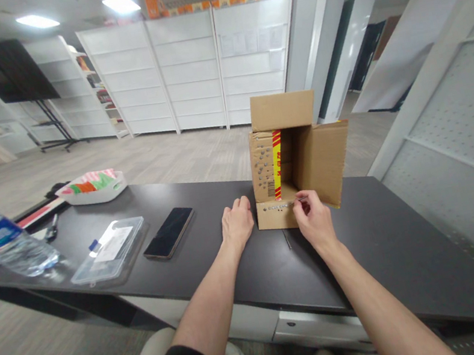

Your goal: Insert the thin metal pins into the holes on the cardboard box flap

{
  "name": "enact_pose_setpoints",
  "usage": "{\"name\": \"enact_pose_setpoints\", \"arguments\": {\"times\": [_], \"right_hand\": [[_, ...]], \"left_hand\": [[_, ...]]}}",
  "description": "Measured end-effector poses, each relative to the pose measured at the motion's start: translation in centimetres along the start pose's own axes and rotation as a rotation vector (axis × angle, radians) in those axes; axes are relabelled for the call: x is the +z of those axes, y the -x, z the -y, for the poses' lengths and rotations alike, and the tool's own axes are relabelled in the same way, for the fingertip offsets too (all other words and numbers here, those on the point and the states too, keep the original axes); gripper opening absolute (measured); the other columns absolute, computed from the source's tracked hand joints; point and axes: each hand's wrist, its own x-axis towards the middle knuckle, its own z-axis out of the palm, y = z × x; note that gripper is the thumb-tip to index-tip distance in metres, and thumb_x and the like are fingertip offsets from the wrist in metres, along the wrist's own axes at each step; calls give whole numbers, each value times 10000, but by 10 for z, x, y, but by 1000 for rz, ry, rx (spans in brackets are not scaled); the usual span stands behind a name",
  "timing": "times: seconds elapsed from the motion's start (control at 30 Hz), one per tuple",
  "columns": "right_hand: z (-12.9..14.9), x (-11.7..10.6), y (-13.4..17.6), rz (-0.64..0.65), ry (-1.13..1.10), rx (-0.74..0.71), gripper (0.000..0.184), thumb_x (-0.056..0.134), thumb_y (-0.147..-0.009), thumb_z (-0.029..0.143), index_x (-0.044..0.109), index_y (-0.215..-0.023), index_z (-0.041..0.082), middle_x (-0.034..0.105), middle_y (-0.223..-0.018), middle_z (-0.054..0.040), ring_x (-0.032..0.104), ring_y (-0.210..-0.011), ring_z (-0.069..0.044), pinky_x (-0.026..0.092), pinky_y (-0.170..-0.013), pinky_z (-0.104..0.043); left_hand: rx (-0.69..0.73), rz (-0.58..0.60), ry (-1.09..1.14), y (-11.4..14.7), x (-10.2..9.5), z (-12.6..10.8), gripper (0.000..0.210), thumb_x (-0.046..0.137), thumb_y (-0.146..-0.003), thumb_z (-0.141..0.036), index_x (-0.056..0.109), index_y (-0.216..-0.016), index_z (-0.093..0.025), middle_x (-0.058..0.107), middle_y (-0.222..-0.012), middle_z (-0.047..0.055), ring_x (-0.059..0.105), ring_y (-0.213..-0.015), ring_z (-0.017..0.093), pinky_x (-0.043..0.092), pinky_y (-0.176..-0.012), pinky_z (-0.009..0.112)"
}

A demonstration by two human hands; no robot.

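A cardboard box (pixel 262 167) stands on the dark desk, its open side towards me and its flaps spread. Small grey metal heads dot its left flap, and a row of them runs along the lower front flap (pixel 267 221). At that row's right end, my right hand (pixel 315 219) is closed in a pinch on a small thin metal piece, mostly covered by the fingers. My left hand (pixel 238 225) rests on the desk just left of the box, fingers curled under; whatever they may hold is hidden. A thin metal rod (pixel 287 239) lies before the box.
Left of my hands lie a black phone (pixel 169 232) and a clear plastic case (pixel 110 252). Farther left are a water bottle (pixel 0 237), a pen (pixel 53 226) and a white basket (pixel 97 193) with colourful packets. A perforated white panel (pixel 460 119) borders the desk's right.
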Motion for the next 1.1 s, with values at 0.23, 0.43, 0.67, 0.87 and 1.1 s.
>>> {"name": "enact_pose_setpoints", "arguments": {"times": [0.23, 0.43, 0.67, 0.87, 1.1], "right_hand": [[-2, 0, -1, -28, 26, -51, 190, 433, -875, 297, 551, -969, 182, 639, -830, -80, 579, -712, -202, 460, -677, -331], [-3, 0, -1, -8, 38, -74, 203, 424, -883, 290, 564, -983, 184, 644, -869, -90, 578, -742, -209, 462, -698, -339], [-3, 2, -1, 13, 41, -77, 208, 420, -883, 287, 571, -981, 181, 652, -910, -103, 593, -791, -221, 464, -740, -360], [-4, 2, -1, 30, 30, -98, 205, 411, -889, 270, 576, -968, 179, 653, -925, -109, 592, -813, -225, 465, -759, -369], [-5, 3, -1, 53, 84, -150, 206, 393, -895, 242, 584, -948, 188, 648, -925, -107, 585, -861, -240, 461, -789, -381]], "left_hand": [[18, -10, 13, -1, 3, 2, 191, 371, -893, -150, 504, -1005, -230, 592, -1023, 49, 572, -824, 181, 381, -825, 337], [14, -11, 21, -1, 1, 1, 200, 365, -893, -146, 509, -1004, -229, 591, -1025, 52, 576, -860, 185, 380, -847, 336], [18, -5, 21, 0, -1, 0, 194, 364, -893, -151, 509, -998, -227, 596, -1019, 52, 577, -848, 185, 385, -837, 334], [6, 14, 23, 0, -3, -1, 198, 361, -899, -162, 511, -1011, -226, 591, -1032, 58, 578, -861, 187, 385, -846, 336], [-6, 15, 20, 1, -4, -2, 207, 357, -899, -157, 513, -1011, -234, 588, -1035, 56, 576, -860, 187, 387, -841, 337]]}}
